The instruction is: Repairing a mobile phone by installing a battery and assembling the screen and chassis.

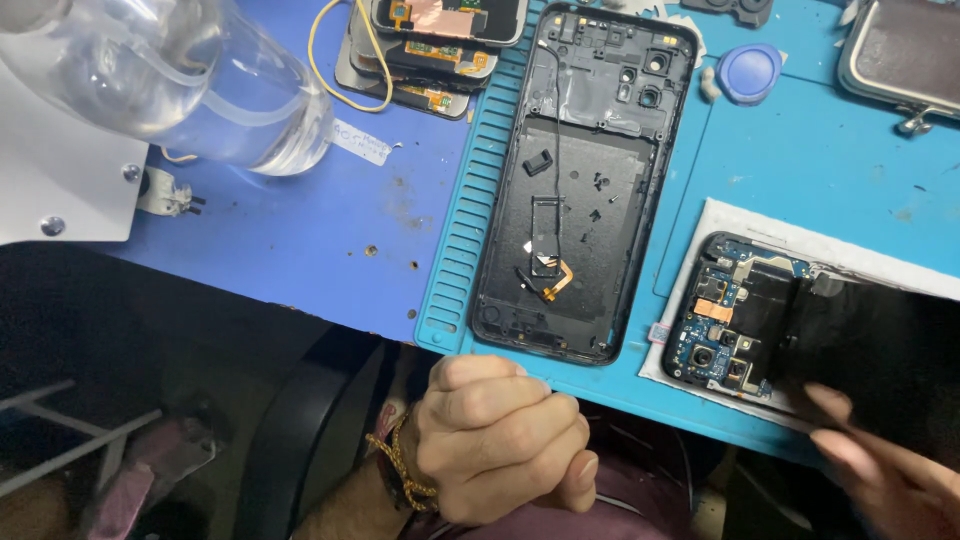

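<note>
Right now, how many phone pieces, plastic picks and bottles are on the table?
Empty phone back frame: 1
Opened phone with circuit board showing: 1
Stacked phone parts at the top: at least 3, exact count unclear
Round blue plastic pick: 1
Clear bottle: 1
Total: at least 7

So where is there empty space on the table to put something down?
The widest bare patch is the blue table between the glass jar and the slotted edge of the mat. Another is the teal mat above the open phone, right of the empty phone frame. It is crowded at the top by the stacked phone parts.
</note>
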